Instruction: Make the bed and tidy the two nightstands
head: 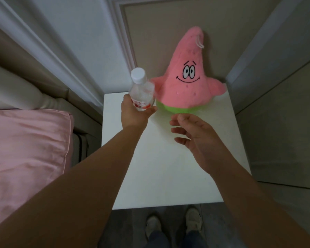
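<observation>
A white nightstand (161,176) stands right below me. At its back a pink star-shaped plush toy (188,79) with a green base leans upright against the wall. My left hand (134,113) grips a clear plastic bottle (141,93) with a white cap and a red label, held over the back left of the nightstand beside the toy. My right hand (199,138) hovers empty just in front of the toy's green base, fingers spread. A pink pillow (27,149) lies on the bed at the left.
A padded headboard (43,99) runs along the left behind the pillow. Walls close in the nightstand at the back and on the right (279,104). My shoes (174,228) stand on the grey floor just in front of the nightstand.
</observation>
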